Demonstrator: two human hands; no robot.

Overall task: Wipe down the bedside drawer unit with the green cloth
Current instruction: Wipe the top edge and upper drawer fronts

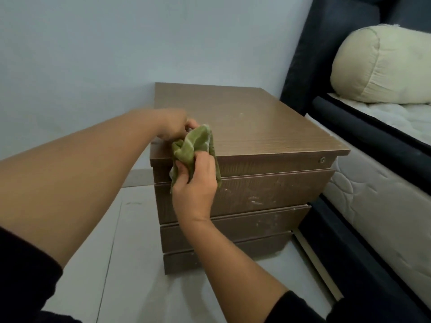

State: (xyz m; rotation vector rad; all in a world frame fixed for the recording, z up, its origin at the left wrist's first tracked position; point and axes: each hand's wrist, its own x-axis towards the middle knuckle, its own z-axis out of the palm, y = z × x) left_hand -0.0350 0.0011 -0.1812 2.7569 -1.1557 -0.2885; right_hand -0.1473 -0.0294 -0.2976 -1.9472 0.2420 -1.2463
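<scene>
Gripping the green cloth [194,145] at the drawer unit's [256,127] front left corner, both hands are on it. The right hand [196,183] has its grip pinched around the bunched lower part of the cloth, in front of the top drawer. The left hand [173,127] pinches the cloth's upper edge just above the unit's top. White smudges [255,199] mark the drawer fronts. Right of the unit stands the bed [384,183], with a cream bolster [382,68] on it.

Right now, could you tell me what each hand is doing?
Left hand: closed, pinching the top of the green cloth.
Right hand: closed, gripping the cloth's lower part.
</scene>
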